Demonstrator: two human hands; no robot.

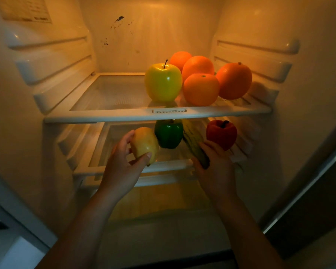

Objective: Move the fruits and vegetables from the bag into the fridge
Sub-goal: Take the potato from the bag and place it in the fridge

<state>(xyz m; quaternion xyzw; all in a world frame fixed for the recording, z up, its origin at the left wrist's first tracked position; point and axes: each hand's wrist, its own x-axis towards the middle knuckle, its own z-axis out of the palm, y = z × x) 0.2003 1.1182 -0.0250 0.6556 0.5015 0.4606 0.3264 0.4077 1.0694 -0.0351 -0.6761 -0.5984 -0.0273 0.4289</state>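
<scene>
Both my hands reach into the open fridge at the lower shelf (163, 165). My left hand (122, 166) grips a yellow pear-like fruit (144, 143) just above the shelf's front. My right hand (215, 164) holds the near end of a green cucumber (194, 142), which lies slanted on the shelf. A green bell pepper (168, 134) and a red bell pepper (221, 133) stand behind them. On the upper shelf (105, 115) sit a yellow-green apple (163, 82) and several oranges (201, 89). The bag is out of view.
The left half of both shelves is bare glass. Moulded shelf rails (52, 61) line both side walls. A lit drawer area (159, 199) lies below the lower shelf. The fridge door edge (308, 181) stands at the right.
</scene>
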